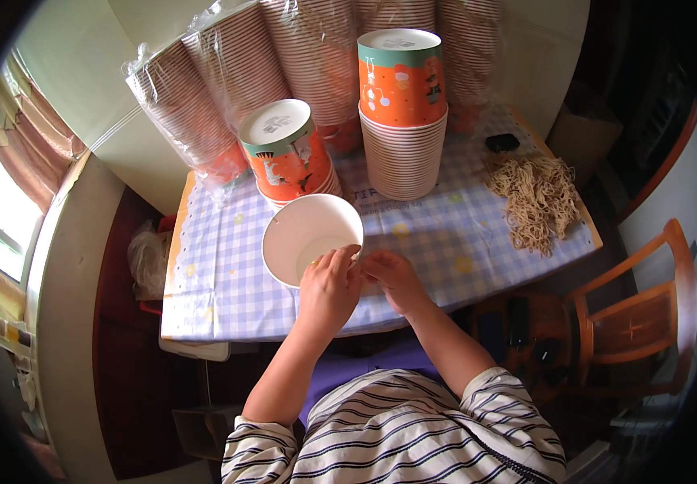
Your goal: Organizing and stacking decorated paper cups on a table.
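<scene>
Room, upper part of frame: pale wall (pixel 90 73); bright window with curtain (pixel 9 161) at far left edge; dark floor below. Table (pixel 227 282) sits mid-frame, covered in a pale blue and white checked cloth with small yellow spots, orange-brown edge showing along the left and right sides. Wooden chair (pixel 639 315) at lower right, well apart from the hands. Along the table's far side, upper centre, long sleeves of nested striped paper cups in clear plastic wrap (pixel 235 73) lean against the wall. In front of them, two unwrapped stacks of orange paper bowls, bottoms up: the taller stack (pixel 402 121) upright at upper centre, the shorter stack (pixel 288 153) to its left, tilted toward the viewer. Heap of tan rubber bands (pixel 538 198) on the cloth at upper right; small black object (pixel 502 143) just above it. Single white-lined paper bowl (pixel 309 235) at frame centre, tipped on its side, open mouth facing the camera, its axis running from the viewer toward the table. Left hand (pixel 328 286) pinches the bowl's lower rim, fingers curled. Right hand (pixel 397 278) just beside it, fingers bent at the same rim; contact likely, what it holds cannot be told. Striped sleeves at the lower edge.
</scene>
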`<state>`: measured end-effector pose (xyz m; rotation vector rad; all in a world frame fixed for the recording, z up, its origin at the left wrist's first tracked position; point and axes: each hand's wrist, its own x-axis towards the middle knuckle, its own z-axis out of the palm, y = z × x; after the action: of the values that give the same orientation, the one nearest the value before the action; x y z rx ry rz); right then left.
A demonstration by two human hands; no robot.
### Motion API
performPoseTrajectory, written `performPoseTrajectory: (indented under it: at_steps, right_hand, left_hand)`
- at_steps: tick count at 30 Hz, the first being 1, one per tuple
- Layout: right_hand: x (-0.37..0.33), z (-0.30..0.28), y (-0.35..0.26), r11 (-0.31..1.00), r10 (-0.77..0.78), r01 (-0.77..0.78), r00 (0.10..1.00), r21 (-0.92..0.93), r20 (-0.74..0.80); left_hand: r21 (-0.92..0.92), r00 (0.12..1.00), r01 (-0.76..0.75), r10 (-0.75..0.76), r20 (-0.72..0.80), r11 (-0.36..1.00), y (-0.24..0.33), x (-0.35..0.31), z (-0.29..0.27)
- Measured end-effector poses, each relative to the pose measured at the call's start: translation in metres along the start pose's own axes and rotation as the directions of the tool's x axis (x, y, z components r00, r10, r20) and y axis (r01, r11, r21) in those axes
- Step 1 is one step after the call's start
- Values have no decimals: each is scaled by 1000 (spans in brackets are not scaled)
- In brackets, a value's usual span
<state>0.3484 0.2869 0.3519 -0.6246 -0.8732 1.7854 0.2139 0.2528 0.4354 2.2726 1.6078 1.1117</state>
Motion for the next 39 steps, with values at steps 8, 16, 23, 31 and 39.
performPoseTrajectory:
  at_steps: [8, 16, 23, 31, 39]
  right_hand:
    - [-11, 10, -13, 993, -41, 34, 997, -115, -60]
    - [-5, 4, 2, 969, -110, 113, 994, -219, 27]
    - [-6, 5, 5, 907, -211, 192, 977, -375, -9]
    - [-6, 9, 9, 805, -334, 301, 942, -511, 29]
    - [-7, 11, 8, 786, -319, 269, 948, -556, 7]
  left_hand:
    - [2, 1000, 29, -29, -11, 1000, -3, 1, 1]
    - [-12, 998, 59, -59, 12, 998, 1, 1, -1]
    - [126, 1000, -24, 25, -11, 992, 3, 2, 5]
    - [50, 999, 42, -41, -16, 998, -3, 1, 3]
    - [-10, 996, 72, -71, 55, 997, -1, 1, -3]
